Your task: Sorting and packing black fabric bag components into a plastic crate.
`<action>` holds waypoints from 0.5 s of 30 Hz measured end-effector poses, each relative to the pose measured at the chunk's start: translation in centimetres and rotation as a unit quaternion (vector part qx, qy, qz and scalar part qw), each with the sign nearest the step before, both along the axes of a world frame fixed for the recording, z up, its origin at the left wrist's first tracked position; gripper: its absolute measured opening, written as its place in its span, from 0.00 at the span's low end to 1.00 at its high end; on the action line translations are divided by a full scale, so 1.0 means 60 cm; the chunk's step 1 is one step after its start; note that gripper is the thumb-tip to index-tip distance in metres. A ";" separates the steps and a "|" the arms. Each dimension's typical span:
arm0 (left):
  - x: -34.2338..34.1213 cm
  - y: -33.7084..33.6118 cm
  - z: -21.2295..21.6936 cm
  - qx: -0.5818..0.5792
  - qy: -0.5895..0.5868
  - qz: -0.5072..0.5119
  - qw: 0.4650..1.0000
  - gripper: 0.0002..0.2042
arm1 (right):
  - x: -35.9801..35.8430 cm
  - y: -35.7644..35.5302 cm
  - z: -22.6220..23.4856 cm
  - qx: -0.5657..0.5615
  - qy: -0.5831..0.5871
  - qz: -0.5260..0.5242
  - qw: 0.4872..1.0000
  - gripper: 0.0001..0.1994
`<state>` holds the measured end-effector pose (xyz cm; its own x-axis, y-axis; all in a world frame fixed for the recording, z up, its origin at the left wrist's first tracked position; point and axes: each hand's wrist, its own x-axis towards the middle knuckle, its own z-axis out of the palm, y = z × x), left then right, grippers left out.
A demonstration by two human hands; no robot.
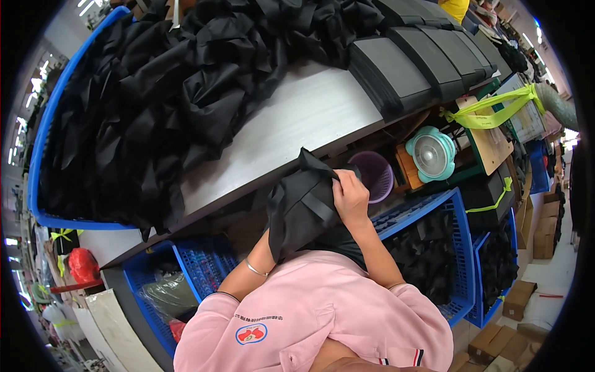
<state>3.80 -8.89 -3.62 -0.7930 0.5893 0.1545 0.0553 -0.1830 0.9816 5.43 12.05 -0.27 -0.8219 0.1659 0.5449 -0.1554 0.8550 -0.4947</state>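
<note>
In front of my body, at the near edge of the table, I hold up a limp black fabric piece [304,201] with a folded strip across it. My right hand [351,195] pinches its upper right edge between thumb and fingers. My left forearm [249,273], with a bracelet at the wrist, runs up behind or into the cloth, which hides that hand and its fingers. On the metal table [291,105] lies a big heap of crumpled black fabric [161,93]. Flat black stacks [403,68] stand in a row at the table's right.
A blue crate [46,130] surrounds the heap's left side. Below the table are a purple basket [377,177] and a teal fan [432,152]. Blue crates with black cloth [462,248] stand at my right. Another blue crate [149,279] is at my left; cardboard boxes [517,301] lie right.
</note>
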 end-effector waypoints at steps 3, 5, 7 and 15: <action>-0.047 0.009 -0.029 0.054 -0.126 0.011 0.991 0.26 | -0.014 0.024 0.016 -0.563 -0.205 0.127 0.791 0.08; -0.046 0.020 -0.052 0.089 -0.211 0.009 0.973 0.26 | -0.019 0.030 0.034 -0.689 -0.226 0.119 0.678 0.12; -0.038 0.030 -0.072 0.123 -0.290 0.011 0.949 0.27 | -0.026 0.031 0.010 -0.692 -0.210 0.078 0.686 0.11; -0.040 0.035 -0.046 0.105 -0.290 0.023 0.951 0.26 | -0.032 0.022 0.000 -0.069 -0.030 0.072 0.995 0.18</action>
